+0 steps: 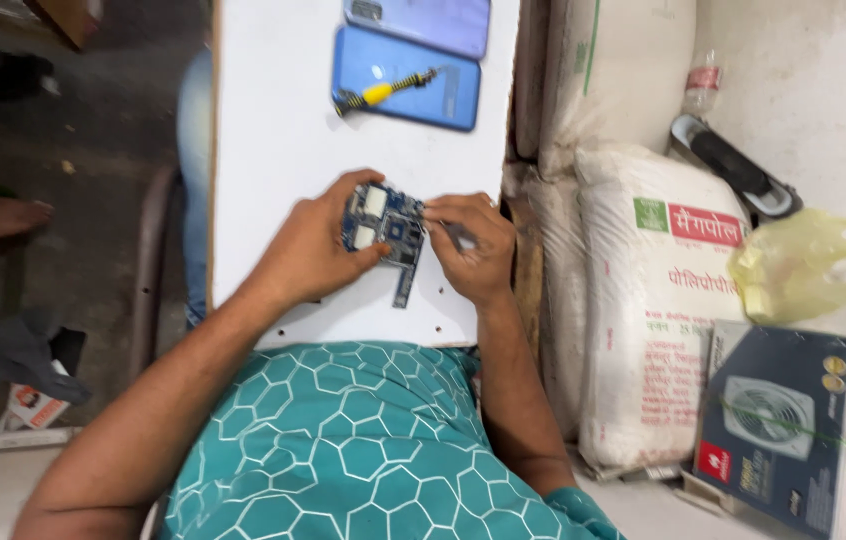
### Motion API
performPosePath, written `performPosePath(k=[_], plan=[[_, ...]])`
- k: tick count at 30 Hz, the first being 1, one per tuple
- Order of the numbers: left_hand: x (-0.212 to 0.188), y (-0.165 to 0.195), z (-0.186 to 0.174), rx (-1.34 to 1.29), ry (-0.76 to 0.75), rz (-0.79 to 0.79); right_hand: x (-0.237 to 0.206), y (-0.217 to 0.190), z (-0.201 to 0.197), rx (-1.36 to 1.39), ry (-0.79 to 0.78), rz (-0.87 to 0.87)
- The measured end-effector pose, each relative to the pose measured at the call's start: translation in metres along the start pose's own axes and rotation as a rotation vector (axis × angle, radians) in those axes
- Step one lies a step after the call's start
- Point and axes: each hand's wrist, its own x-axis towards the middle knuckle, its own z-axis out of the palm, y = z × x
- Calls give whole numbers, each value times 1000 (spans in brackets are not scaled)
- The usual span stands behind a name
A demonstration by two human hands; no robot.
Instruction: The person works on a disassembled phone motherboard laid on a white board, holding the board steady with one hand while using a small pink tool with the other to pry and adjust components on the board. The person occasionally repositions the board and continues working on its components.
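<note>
Head view, the only one I have. My left hand (315,250) pins a small blue phone circuit board with silver shield cans (384,232) against the white flat desk (273,130); fingers (368,183) curl over the board's far edge, thumb at the near edge, so they are closed on it. The board lies near the desk's front edge, its narrow tail pointing toward me.

My right hand (471,248) touches the board's right side. Its fingers are pinched narrow around a thin grey metal tool (461,237); the tip is hidden, so I cannot tell what it touches.

Further up the desk, well apart from the hands: a blue phone back shell (443,80) with a yellow-and-black handled screwdriver (381,93) lying across it, and a pale lilac phone shell (423,20) just beyond.

To the right of the desk: white woven sacks (643,300), a yellow plastic bag (803,265), a dark box picturing a fan (773,420).

Risks, as I judge them:
- Tool slipping off a can and scoring nearby components, since the board rests on a smooth surface with only one hand steadying it.
- Board sliding off the near edge if the left grip loosens.
- Any loosened small part would be hard to find among the sacks.
</note>
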Motion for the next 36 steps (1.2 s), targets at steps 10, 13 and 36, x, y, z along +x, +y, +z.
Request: performPosePath(k=[10, 13, 36], plan=[[-17, 10, -6, -19, 153, 282, 11, -33, 0, 29, 42, 67], [-22, 14, -4, -18, 142, 268, 7, -29, -2, 52, 49, 86], [-20, 19, -3, -21, 110, 227, 8, -22, -1, 50, -7, 159]])
